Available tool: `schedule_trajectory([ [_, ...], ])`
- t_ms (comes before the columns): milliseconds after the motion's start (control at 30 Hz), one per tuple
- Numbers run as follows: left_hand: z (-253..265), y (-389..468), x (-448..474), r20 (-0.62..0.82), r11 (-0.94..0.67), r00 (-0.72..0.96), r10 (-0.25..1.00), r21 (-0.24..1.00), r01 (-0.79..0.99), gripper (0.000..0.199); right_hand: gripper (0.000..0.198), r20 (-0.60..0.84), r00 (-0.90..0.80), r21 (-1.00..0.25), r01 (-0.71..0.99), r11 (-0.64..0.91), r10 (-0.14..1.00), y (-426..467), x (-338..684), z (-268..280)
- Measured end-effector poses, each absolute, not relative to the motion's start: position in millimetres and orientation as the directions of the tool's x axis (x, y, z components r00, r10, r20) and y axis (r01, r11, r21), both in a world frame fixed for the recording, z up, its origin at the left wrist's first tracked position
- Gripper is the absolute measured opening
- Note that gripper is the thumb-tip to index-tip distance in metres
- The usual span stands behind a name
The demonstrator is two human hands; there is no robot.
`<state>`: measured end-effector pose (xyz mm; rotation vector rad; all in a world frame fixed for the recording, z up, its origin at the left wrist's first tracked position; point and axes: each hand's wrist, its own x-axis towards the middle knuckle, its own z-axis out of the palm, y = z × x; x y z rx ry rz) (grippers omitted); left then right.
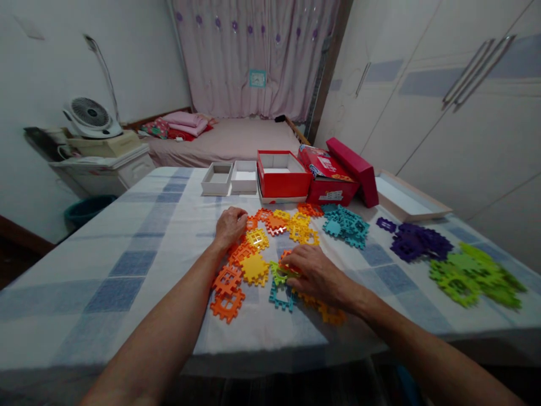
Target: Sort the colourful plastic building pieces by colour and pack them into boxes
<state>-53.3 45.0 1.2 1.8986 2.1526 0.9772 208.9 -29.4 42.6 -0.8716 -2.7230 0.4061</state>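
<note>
In the head view, orange and yellow pieces [254, 267] spread around the clock's centre. At ten o'clock the left hand [231, 226] sits by their edge, perhaps steadying them; whether its fingers clamp anything, I cannot tell. At four the right hand [316, 272] has fingertips at a light green piece [278, 274], the pinch unclear. Teal pieces [333, 228] at two, purple pieces [409, 247] at three and green pieces [470, 262] near four lie apart, seemingly sorted by colour; the red box [285, 185] stands at twelve, likely for elbow room
</note>
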Motion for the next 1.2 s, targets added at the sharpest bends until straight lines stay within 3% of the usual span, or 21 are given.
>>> schedule_trajectory([
  [133,5,44,-50,0.371,-0.035,-0.204,0.906,0.546,0.837,0.029,0.021,0.224,-0.685,-0.558,0.494,0.667,0.694,-18,210,52],
  [200,9,42,-48,0.429,-0.082,-0.195,0.882,0.547,0.833,0.029,0.023,0.229,-0.574,-0.752,0.409,0.517,0.786,-8,208,57],
  [300,17,36,-44,0.562,-0.257,-0.134,0.816,0.56,0.787,0.028,0.026,0.12,-0.447,-0.972,0.131,0.197,0.887,11,201,61],
  [400,23,30,-40,0.612,-0.418,-0.041,0.79,0.585,0.695,0.031,0.027,-0.03,-0.406,-0.981,-0.162,-0.104,0.913,25,189,57],
  [500,24,25,-34,0.53,-0.441,0.049,0.847,0.647,0.622,0.034,0.026,-0.104,-0.425,-0.912,-0.32,-0.257,0.899,29,178,51],
  [667,18,23,-26,0.354,-0.366,0.121,0.928,0.795,0.485,0.034,0.027,-0.089,-0.465,-0.894,-0.353,-0.276,0.881,29,170,43],
  [833,15,25,-23,0.308,-0.334,0.132,0.942,0.853,0.401,0.034,0.03,-0.018,-0.484,-0.938,-0.295,-0.183,0.875,29,172,40],
  [1000,14,25,-25,0.288,-0.339,0.179,0.941,0.832,0.44,0.035,0.027,0.098,-0.389,-0.994,-0.086,0.069,0.916,31,176,38],
  [1200,12,24,-27,0.295,-0.353,0.194,0.935,0.761,0.544,0.032,0.024,0.181,-0.219,-0.975,0.088,0.205,0.959,40,184,32],
])
